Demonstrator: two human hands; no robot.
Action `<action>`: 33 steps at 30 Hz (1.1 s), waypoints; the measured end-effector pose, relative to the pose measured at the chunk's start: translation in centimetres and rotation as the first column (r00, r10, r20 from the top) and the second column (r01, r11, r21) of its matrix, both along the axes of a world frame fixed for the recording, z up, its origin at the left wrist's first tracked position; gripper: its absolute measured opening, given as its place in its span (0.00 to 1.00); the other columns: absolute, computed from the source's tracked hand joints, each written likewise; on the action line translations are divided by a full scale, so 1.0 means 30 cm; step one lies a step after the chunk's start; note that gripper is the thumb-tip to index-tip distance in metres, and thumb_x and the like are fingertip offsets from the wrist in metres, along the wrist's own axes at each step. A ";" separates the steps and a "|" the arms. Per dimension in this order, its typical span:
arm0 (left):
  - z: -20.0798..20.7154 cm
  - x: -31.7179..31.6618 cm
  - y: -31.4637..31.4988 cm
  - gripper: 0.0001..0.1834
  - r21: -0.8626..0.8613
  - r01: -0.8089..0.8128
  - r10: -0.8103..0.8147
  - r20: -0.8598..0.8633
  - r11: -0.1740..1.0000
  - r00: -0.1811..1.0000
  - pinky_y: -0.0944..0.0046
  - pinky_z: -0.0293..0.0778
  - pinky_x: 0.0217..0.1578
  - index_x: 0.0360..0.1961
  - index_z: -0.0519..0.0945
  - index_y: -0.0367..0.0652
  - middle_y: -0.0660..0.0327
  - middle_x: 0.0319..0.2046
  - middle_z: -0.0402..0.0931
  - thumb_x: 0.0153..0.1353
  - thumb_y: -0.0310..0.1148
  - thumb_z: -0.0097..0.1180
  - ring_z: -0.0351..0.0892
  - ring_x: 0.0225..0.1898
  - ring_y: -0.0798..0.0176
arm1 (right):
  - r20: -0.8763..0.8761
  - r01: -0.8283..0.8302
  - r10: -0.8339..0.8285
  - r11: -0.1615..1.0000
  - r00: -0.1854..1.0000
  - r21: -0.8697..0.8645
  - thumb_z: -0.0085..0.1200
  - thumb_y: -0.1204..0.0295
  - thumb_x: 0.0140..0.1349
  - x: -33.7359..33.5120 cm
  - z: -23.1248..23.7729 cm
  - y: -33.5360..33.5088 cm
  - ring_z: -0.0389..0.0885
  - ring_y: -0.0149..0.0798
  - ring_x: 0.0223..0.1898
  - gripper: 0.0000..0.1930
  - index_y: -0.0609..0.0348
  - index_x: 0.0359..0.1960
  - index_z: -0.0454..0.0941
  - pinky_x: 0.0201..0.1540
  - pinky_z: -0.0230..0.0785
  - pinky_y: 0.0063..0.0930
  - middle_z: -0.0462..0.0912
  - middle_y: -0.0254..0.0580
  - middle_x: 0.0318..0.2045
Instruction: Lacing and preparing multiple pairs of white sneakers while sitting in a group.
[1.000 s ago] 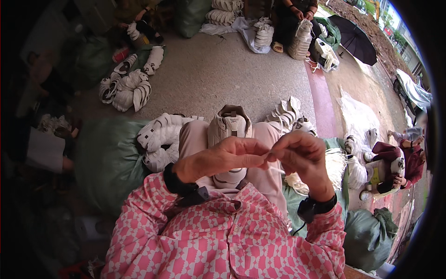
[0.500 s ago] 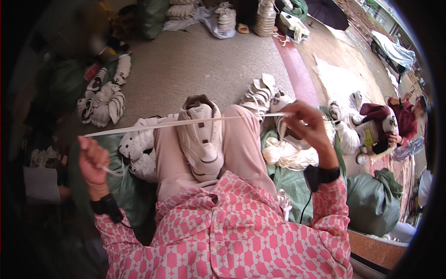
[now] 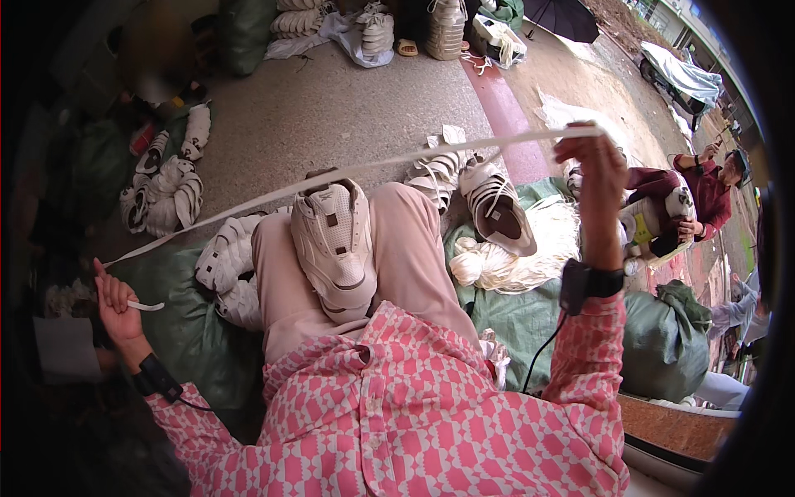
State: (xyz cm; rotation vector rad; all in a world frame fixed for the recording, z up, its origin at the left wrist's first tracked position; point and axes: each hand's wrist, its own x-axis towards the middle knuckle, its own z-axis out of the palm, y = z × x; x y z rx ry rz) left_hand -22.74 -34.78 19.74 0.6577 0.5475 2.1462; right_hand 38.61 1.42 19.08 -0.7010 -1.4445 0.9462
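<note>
A flat white shoelace (image 3: 348,171) stretches slantwise between my two hands, over the toe side of my lap. My left hand (image 3: 120,311) is closed on its lower end, and a short tail of lace sticks out below the fingers. Raised higher at the right, my right hand (image 3: 595,166) grips the other end. Between my thighs rests a white and beige sneaker (image 3: 334,240), touched by neither hand. A laced white sneaker (image 3: 497,203) lies right of my knee, beside a bundle of white laces (image 3: 530,248).
Stacked white shoe parts (image 3: 439,166) stand past my right knee, more (image 3: 232,257) by my left thigh. Green sacks (image 3: 186,315) flank my legs; another green sack (image 3: 662,344) sits at right. A person in dark red (image 3: 712,199) sits at far right with shoes.
My hands have moved farther apart. The right hand has risen and the left has dropped outward, so the lace now runs longer and slantwise. The whole view has shifted slightly.
</note>
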 end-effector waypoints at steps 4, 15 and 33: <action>-0.063 -0.053 -0.061 0.15 0.039 -0.074 0.068 0.127 0.996 0.990 0.73 0.50 0.16 0.51 0.71 0.35 0.70 0.15 0.50 0.70 0.31 0.39 0.49 0.15 0.75 | 0.446 0.058 -0.147 0.976 0.883 0.208 0.39 0.67 0.68 0.044 0.118 0.008 0.75 0.29 0.33 0.17 0.64 0.30 0.78 0.38 0.62 0.21 0.83 0.39 0.34; -0.226 -0.171 -0.265 0.13 -0.460 -0.521 0.691 0.391 0.719 0.607 0.62 0.71 0.41 0.32 0.79 0.49 0.60 0.43 0.78 0.66 0.44 0.48 0.75 0.47 0.59 | -0.827 -0.718 0.079 0.546 0.557 -0.432 0.46 0.69 0.61 0.373 -0.465 0.055 0.76 0.40 0.45 0.13 0.57 0.18 0.71 0.47 0.65 0.38 0.78 0.40 0.51; -0.273 -0.238 -0.215 0.19 -0.094 -0.300 0.307 0.073 0.949 0.949 0.74 0.63 0.16 0.49 0.74 0.43 0.63 0.30 0.78 0.67 0.45 0.46 0.73 0.25 0.71 | -0.604 0.032 -0.332 0.892 0.725 -0.451 0.41 0.76 0.68 0.842 -0.779 0.234 0.67 0.43 0.58 0.18 0.74 0.57 0.61 0.63 0.63 0.30 0.70 0.52 0.53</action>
